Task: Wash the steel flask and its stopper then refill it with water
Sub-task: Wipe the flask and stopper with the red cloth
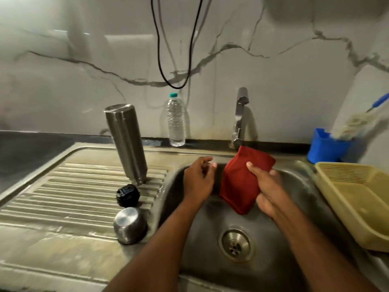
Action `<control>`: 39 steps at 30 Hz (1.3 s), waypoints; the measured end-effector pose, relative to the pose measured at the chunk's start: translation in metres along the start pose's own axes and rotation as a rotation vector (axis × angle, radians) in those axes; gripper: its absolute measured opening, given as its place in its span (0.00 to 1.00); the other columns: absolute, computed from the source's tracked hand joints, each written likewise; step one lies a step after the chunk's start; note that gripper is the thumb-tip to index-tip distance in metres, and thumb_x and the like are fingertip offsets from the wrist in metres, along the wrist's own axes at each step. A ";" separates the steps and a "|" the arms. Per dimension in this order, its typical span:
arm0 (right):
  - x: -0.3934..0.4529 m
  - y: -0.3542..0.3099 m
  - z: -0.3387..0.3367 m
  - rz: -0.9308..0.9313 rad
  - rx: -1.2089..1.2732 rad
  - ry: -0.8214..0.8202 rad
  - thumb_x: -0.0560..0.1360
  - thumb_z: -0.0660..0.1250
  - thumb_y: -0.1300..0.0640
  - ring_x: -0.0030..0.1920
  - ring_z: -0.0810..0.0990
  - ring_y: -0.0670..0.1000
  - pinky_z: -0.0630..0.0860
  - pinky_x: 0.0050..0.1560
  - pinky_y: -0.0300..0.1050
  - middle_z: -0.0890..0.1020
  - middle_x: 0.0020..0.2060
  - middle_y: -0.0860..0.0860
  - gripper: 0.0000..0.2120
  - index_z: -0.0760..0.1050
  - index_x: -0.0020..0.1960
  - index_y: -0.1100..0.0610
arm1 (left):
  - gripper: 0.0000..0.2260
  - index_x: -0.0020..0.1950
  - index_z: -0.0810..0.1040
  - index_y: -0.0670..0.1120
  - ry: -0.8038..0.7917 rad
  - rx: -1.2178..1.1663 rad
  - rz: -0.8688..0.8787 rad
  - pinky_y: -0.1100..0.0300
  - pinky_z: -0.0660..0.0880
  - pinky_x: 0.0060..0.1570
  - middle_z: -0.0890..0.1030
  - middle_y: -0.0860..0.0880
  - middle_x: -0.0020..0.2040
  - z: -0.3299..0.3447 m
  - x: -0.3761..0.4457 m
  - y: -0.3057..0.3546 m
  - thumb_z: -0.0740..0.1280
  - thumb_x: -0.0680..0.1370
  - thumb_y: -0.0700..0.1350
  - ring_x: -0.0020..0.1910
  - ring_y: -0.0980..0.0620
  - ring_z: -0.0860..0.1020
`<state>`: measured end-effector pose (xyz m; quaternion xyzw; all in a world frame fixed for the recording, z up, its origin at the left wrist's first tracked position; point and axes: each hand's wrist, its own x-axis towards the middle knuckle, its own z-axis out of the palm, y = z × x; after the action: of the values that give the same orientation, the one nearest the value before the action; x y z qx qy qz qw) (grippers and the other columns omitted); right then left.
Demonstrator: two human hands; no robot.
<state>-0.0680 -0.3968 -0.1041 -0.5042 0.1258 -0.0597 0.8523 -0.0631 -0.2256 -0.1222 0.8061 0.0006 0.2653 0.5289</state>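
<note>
The steel flask (126, 144) stands upside down on the ribbed draining board (63, 199), left of the sink basin (263, 260). In front of it lies the black stopper (128, 195), and nearer to me the steel cup lid (130, 225), mouth down. Over the basin my right hand (268, 188) grips a folded red cloth (240, 182). My left hand (199, 179) hovers just left of the cloth, fingers loosely curled and holding nothing.
A steel tap (240, 116) rises behind the basin. A clear plastic water bottle (176, 120) stands against the wall. A blue holder (325, 146) with a brush and a beige plastic basket (357, 199) sit at the right. A black cable (174, 49) hangs down the wall.
</note>
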 end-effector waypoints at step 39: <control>-0.009 -0.013 0.008 -0.266 -0.464 0.038 0.71 0.78 0.61 0.41 0.85 0.51 0.83 0.46 0.49 0.87 0.43 0.52 0.10 0.80 0.48 0.52 | 0.39 0.67 0.74 0.37 -0.135 -0.608 -0.372 0.51 0.82 0.45 0.82 0.34 0.55 -0.048 0.007 0.054 0.77 0.57 0.44 0.48 0.44 0.83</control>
<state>-0.0745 -0.3944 -0.0881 -0.6968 0.0849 -0.1503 0.6962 -0.0928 -0.2059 -0.0590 0.6136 0.0335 0.0989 0.7827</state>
